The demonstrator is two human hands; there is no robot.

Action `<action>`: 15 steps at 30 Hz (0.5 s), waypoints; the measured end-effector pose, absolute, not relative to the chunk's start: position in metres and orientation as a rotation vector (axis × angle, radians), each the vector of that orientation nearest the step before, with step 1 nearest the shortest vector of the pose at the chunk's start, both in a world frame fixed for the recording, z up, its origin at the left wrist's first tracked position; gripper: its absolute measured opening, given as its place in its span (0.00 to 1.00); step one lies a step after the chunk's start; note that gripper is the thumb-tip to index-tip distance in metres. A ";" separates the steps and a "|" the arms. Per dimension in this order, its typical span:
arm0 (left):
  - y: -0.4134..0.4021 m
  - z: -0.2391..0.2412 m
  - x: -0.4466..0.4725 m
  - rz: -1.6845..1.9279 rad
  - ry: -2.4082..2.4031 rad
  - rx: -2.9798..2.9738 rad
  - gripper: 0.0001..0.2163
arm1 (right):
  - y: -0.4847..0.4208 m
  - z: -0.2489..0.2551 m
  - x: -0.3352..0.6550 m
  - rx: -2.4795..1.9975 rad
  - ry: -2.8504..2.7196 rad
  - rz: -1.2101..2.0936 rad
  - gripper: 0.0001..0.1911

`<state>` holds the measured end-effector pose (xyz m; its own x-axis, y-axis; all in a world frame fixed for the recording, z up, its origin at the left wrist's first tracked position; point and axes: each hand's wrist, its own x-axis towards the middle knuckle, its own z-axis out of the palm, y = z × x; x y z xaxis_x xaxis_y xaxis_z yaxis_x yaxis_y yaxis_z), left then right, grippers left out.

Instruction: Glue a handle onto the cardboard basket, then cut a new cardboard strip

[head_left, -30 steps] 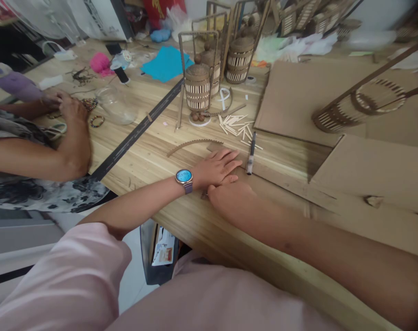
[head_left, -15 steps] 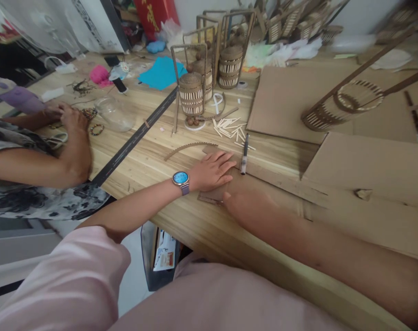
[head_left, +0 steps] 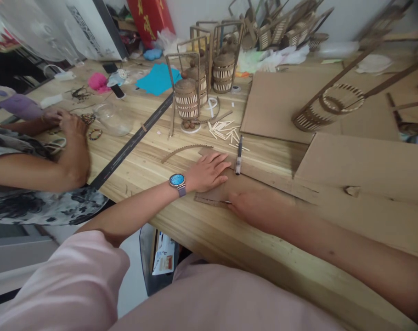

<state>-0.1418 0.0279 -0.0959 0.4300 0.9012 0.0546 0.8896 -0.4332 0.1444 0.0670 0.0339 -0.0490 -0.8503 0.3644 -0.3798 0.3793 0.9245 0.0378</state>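
Lying flat on cardboard sheet (head_left: pixel 212 196) near centre of frame: left hand (head_left: pixel 209 173), fingers slightly spread, grasping nothing, apparently to steady sheet. Right hand (head_left: pixel 250 204) at sheet's lower edge, fingers curled; any hold hidden, cannot tell. Pen (head_left: pixel 239 157) beside left hand, likely kept handy.

Gold characters, cut off at the top, mark the red box (head_left: pixel 151 23). Dark capitals on the white carton (head_left: pixel 92 30) and the watch's (head_left: pixel 177 179) digits are too blurred to read.
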 end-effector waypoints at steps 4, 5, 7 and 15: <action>0.027 -0.094 -0.140 0.155 1.635 2.574 0.24 | 0.029 -0.044 0.064 0.537 2.689 -0.069 0.12; 0.027 -0.093 -0.140 0.150 1.638 2.573 0.24 | 0.027 -0.042 0.062 0.536 2.680 -0.070 0.11; 0.027 -0.093 -0.140 0.153 1.636 2.578 0.24 | 0.025 -0.039 0.057 0.544 2.648 -0.064 0.09; 0.028 -0.095 -0.141 0.170 1.624 2.579 0.24 | 0.018 -0.030 0.057 0.671 2.542 -0.054 0.12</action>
<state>-0.1415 0.0281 -0.0948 0.4286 0.9023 0.0469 0.8924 -0.4309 0.1341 0.0569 0.0185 -0.0301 -0.7498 0.4518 -0.4833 0.4718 0.8773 0.0882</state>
